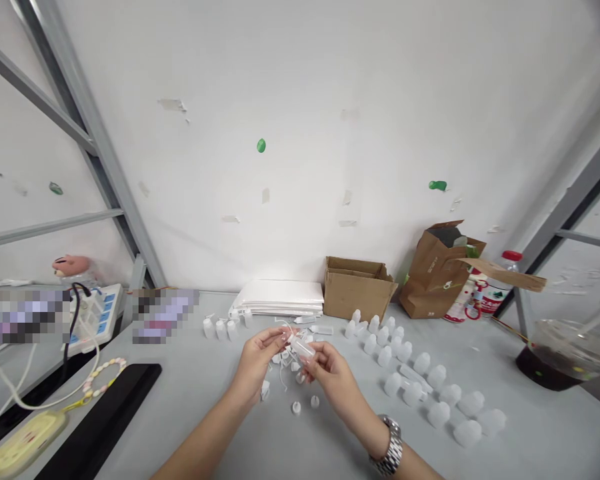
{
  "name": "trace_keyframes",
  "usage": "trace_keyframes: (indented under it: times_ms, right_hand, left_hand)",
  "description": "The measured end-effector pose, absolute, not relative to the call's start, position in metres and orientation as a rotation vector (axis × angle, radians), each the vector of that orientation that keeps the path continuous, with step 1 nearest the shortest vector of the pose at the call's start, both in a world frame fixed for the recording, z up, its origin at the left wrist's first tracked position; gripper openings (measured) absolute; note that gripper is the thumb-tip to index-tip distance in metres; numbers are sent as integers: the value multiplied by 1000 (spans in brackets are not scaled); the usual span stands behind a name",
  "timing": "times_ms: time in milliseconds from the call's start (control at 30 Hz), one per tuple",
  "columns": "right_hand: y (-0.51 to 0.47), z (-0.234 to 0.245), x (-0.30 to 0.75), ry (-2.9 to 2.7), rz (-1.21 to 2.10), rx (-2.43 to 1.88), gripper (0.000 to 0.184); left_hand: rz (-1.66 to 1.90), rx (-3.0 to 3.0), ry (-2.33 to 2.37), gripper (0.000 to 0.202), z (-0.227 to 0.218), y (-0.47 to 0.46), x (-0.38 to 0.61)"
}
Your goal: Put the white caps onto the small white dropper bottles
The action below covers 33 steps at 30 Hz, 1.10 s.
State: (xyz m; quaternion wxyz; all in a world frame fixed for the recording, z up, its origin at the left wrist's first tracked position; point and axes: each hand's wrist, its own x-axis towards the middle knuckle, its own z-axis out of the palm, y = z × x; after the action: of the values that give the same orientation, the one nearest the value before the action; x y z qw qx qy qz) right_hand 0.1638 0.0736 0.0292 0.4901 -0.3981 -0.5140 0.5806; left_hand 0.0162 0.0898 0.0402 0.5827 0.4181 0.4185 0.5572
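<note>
Together, both hands [330, 368] hold a small translucent bottle [301, 347].

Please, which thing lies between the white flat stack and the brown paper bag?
In the head view, an open, brown cardboard box stands between them.

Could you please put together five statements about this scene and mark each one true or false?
1. The left hand and right hand hold one small bottle. True.
2. Loose white caps lie on the desk. True.
3. The watch is on the left wrist. False: the watch is on the right wrist.
4. The cardboard box stands left of the paper bag in the picture. True.
5. The dark drink stands at the picture's left. False: the dark drink is at the right.
</note>
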Motion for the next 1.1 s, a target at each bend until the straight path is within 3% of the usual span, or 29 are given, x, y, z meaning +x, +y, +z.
trace_keyframes:
  times_ms: [100,300,467,567,733,1000,1100]
  right_hand:
    - [75,26,165,-1275,1409,-999,41]
    - [77,22,167,-1310,1627,-987,60]
    - [77,23,165,-1312,1321,-981,45]
    - [77,20,165,-1360,1285,-997,41]
    - [77,14,165,-1415,1342,-1046,50]
    - [71,23,167,-1474,1124,-1072,29]
    - [71,22,165,-1455,1188,-1047,34]
  left_hand:
    - [1314,978,969,26,40,89,18]
    - [1328,985,983,26,44,85,21]
    - [1379,1009,978,22,43,87,19]
    - [1364,1025,964,21,43,87,19]
    - [1348,1030,952,22,43,86,19]
    - [1365,982,949,20,40,89,18]
    - [1352,997,953,19,41,87,18]
